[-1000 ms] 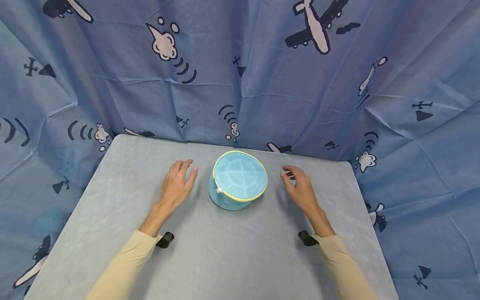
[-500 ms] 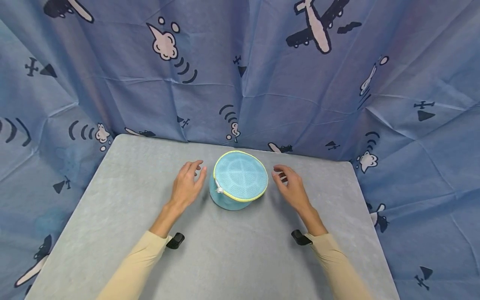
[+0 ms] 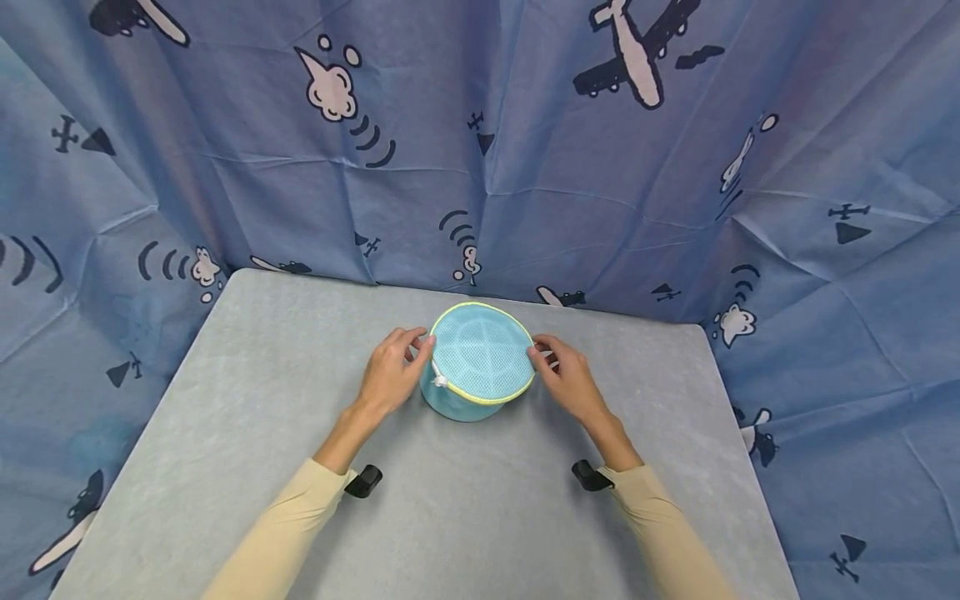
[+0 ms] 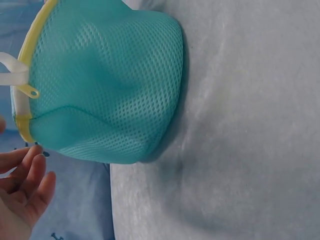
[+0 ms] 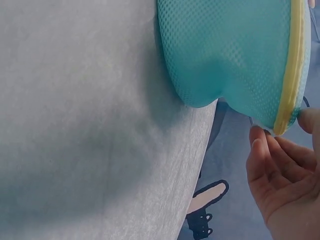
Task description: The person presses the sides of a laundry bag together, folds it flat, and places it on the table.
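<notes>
A round teal mesh laundry bag (image 3: pixel 483 350) with a yellow zipped rim stands upright on the table. Its white and yellow zip pull (image 4: pixel 28 90) sits on the near left of the rim. My left hand (image 3: pixel 390 371) is at the left side of the rim, thumb and fingers relaxed and spread about its edge. In the left wrist view, fingertips lie right at the rim's end while the thumb shows apart from it. On the opposite side my right hand (image 3: pixel 572 382) pinches the rim, thumb on the top edge and fingers below.
The pale grey table (image 3: pixel 480 517) runs back to a blue curtain (image 3: pixel 420 200) printed with planes and clouds. Both forearms, in cream sleeves (image 3: pixel 285 525), reach in from the front, each with a small black wrist camera (image 3: pixel 365 482).
Both hands have moved inward from either side of the laundry bag, the left to the right and the right to the left, and are now at its rim. The bag stays in place.
</notes>
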Demonstrator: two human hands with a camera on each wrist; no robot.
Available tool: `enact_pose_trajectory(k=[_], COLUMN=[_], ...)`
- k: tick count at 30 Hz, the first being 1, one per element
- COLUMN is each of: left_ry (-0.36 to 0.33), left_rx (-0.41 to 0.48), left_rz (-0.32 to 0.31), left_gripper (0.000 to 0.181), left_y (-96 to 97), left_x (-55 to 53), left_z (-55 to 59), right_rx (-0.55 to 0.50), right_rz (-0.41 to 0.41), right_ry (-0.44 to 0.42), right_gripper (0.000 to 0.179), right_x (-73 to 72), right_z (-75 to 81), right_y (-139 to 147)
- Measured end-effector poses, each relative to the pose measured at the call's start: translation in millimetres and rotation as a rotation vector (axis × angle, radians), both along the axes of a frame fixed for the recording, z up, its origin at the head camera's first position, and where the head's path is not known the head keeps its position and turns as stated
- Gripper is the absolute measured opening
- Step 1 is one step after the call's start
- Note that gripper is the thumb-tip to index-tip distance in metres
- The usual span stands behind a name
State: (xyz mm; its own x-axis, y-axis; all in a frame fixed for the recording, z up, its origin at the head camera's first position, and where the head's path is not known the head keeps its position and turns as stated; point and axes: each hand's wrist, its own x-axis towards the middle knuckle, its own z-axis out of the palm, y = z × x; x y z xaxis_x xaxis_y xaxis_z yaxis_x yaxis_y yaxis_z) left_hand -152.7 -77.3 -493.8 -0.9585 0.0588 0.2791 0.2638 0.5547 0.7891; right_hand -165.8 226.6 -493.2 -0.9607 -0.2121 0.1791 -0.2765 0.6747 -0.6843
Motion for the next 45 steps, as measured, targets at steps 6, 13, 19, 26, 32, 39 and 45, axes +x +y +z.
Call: enact_pose_trajectory(k=[6,13,19,26,32,39,45], left_ry=[-0.027,-0.042,-0.158,-0.282,-0.349,-0.378,-0.389], left_rx=[0.039,0.129,0.257,0.399,0.45,0.463,0.435], left_rz=[-0.032,-0.059,-0.055,-0.053,-0.045,-0.039,-0.029], left_gripper=[0.037,0.033,0.033,0.035,0.035,0.041,0.042], left_y=[2.7,3.5,6.4,8.7,10.1,9.4,8.0], left_x=[0.3,1.4,2.5,4.0,4.9,4.8,4.9], left_z=[-1.4,0.1,4.7,8.0,8.9,5.7,1.6], right_rx=[-0.028,-0.203,-0.309,-0.365,-0.381,-0.42,-0.43], right_rz=[-0.017,-0.038,-0.054,-0.077,-0.08,-0.063,-0.066], right_ry=[-0.056,-0.196,-0.288,-0.331,-0.33,-0.326,-0.358], right_gripper=[0.036,0.037,0.037,0.041,0.039,0.04,0.041], right_x=[1.3,1.1,3.1,2.4,2.2,2.0,2.4], right_z=[3.4,7.0,19.1,22.9,23.6,20.9,21.0], right_y=[-3.0,-3.6,-4.1,-0.2,2.2,2.1,-2.1])
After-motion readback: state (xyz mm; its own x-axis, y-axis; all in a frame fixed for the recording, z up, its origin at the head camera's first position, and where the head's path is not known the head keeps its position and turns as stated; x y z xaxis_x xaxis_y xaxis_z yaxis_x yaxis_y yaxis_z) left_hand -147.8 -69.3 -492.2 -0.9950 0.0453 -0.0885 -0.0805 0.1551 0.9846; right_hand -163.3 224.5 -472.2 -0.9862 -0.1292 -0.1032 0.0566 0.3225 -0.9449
